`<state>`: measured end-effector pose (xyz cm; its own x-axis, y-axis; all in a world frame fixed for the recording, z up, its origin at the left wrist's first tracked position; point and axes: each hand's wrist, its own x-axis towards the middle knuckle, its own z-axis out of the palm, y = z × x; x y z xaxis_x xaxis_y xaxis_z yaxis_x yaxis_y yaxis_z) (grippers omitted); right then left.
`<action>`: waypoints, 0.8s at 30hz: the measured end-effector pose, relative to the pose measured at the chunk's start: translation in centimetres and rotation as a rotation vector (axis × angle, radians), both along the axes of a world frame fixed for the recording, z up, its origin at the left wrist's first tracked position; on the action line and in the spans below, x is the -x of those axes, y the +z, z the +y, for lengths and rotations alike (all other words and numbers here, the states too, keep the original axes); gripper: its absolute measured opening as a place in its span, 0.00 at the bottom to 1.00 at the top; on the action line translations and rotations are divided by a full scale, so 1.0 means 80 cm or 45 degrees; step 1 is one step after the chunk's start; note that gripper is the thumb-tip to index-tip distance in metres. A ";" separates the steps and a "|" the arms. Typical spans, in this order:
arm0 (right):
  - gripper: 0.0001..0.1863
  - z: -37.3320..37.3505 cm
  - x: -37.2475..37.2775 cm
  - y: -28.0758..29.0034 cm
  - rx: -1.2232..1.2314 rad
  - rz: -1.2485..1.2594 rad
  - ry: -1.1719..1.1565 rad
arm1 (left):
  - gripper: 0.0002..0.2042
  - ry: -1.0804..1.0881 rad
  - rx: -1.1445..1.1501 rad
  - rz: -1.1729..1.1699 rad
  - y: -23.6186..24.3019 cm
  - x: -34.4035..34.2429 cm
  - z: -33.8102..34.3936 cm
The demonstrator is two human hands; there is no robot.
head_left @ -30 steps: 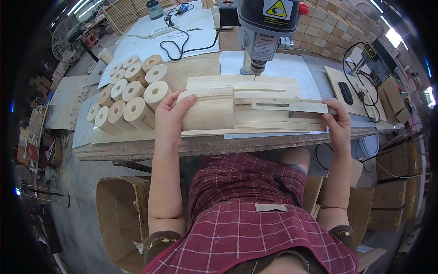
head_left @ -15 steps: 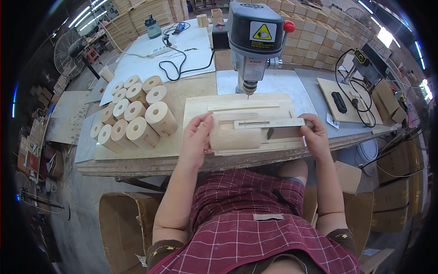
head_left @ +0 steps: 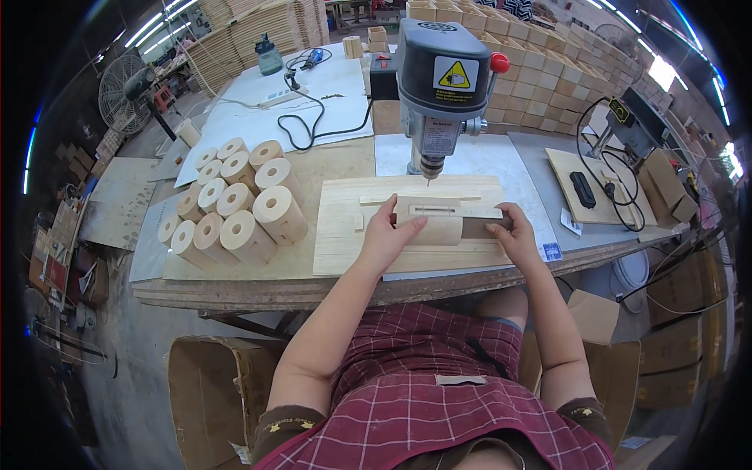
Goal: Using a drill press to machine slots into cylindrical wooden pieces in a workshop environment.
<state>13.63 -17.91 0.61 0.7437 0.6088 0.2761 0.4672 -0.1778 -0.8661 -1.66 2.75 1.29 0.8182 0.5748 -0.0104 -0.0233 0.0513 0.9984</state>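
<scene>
Just in front of the drill press (head_left: 439, 70), my left hand (head_left: 387, 235) is closed around the left end of a pale wooden cylinder (head_left: 439, 233). My right hand (head_left: 515, 235) grips the right end of a pale slotted strip (head_left: 476, 211), which lies along the top of the cylinder. A dark brown piece (head_left: 475, 228) runs below the strip, between the cylinder and my right fingers; how it joins them is hidden. Under both hands is a flat wooden board (head_left: 337, 254) with thin battens. The drill bit (head_left: 428, 182) points down behind the cylinder, apart from it.
Several upright wooden cylinders (head_left: 276, 205) with round holes stand close together at the left. A black cable (head_left: 313, 129) lies behind them. Stacked wooden boxes (head_left: 533, 70) fill the back. A second board (head_left: 576, 172) with a black device is at the right.
My left hand has moved right with the cylinder, closer to my right hand. The cylinder now overlaps more of the strip's length. My right hand has shifted slightly left.
</scene>
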 end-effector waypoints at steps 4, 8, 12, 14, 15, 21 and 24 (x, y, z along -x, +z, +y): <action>0.20 0.003 -0.013 -0.007 0.030 -0.158 -0.017 | 0.38 0.095 -0.348 0.113 -0.007 -0.007 0.001; 0.23 0.008 -0.019 -0.002 0.131 -0.454 -0.175 | 0.36 0.142 -0.439 0.273 0.001 0.005 -0.019; 0.23 0.011 -0.028 -0.005 0.195 -0.521 -0.188 | 0.39 0.163 -0.528 0.085 -0.005 0.010 -0.044; 0.22 0.014 -0.034 -0.010 0.138 -0.252 -0.123 | 0.40 0.184 -0.468 -0.002 -0.012 0.007 -0.049; 0.22 0.017 -0.036 -0.014 0.039 0.019 -0.097 | 0.41 0.128 -0.320 -0.046 -0.014 0.002 -0.046; 0.21 0.037 -0.038 -0.017 0.008 -0.082 -0.070 | 0.40 0.111 -0.149 -0.212 -0.016 -0.010 -0.026; 0.21 0.049 -0.036 -0.015 0.074 -0.161 -0.050 | 0.40 0.150 -0.145 -0.247 -0.020 -0.005 -0.017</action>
